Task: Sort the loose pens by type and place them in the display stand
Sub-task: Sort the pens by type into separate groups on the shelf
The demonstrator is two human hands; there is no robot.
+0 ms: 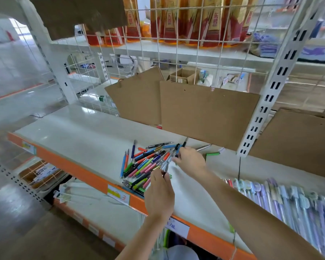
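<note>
Loose pens point(144, 162) lay heaped near the white shelf's point(79, 132) orange front edge, left hand point(159, 194) pinched a pen at the heap's near side, right hand point(190, 160) gripped several dark pens point(177, 149) at its far side

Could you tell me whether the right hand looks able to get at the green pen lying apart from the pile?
Probably yes: the green pen lies alone on bare shelf beside the right hand, nothing between them.

The shelf point(79, 132) lies bare from its left end to the pen pile point(146, 164) at the front edge. Cardboard sheets point(204, 113) wall off the back edge (leaning on the wire grid point(158, 53)). Packaged pens point(289, 201) crowd the right end.
</note>
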